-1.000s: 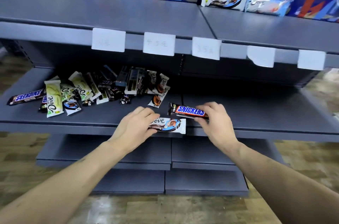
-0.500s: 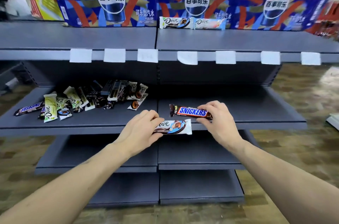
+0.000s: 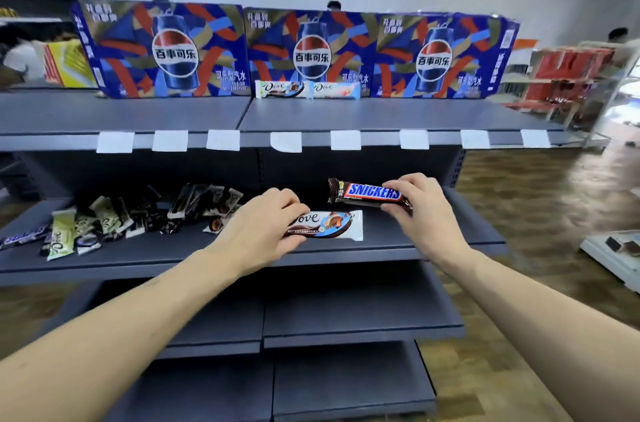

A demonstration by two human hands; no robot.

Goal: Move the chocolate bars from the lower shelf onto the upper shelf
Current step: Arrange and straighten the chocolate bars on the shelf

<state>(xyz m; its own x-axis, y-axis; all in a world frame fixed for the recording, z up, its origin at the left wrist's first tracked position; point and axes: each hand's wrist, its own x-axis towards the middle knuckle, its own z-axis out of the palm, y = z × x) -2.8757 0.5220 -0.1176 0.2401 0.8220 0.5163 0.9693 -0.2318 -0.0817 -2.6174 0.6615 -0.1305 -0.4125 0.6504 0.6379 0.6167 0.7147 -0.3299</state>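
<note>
Our left hand (image 3: 263, 227) grips a glossy flat Dove bar (image 3: 329, 225); our right hand (image 3: 420, 207) pinches a crinkly Snickers bar (image 3: 367, 192).

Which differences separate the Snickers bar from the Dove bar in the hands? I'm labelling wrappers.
The Snickers bar has a dark brown wrapper with a blue logo; the Dove bar is white with brown script. The right hand holds the Snickers bar higher in the picture; the left hand holds the Dove bar lower, by the lower shelf edge. Both lie roughly level, gripped at one end.
</note>
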